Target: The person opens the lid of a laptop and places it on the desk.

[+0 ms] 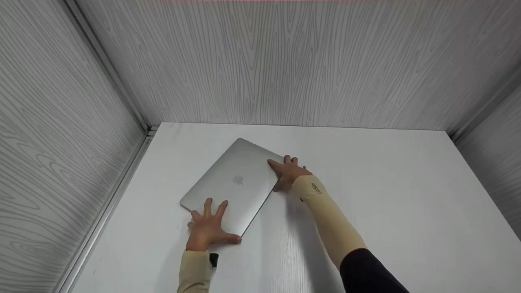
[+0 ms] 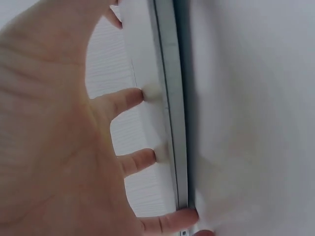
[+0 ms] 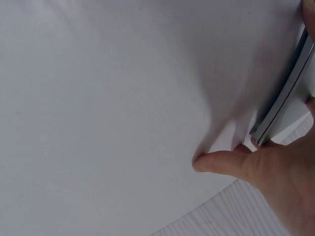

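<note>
A closed silver laptop (image 1: 230,162) with an apple logo on its lid lies slantwise on the white table. My left hand (image 1: 207,228) is at its near short edge, fingers spread; two fingertips rest on the lid and the thumb touches the near corner. At the far right corner is my right hand (image 1: 290,171), also spread, one finger on the lid and others past the edge. The left wrist view shows the laptop's thin side (image 2: 172,88) beyond the left palm (image 2: 64,132). In the right wrist view, an outer finger (image 3: 221,162) stretches over the tabletop beside the laptop's corner (image 3: 283,98).
The white tabletop (image 1: 386,195) extends widely to the right of the laptop. Grey wood-grain panels stand at the back (image 1: 285,65) and on both sides. A metal rail (image 1: 110,203) runs along the left edge.
</note>
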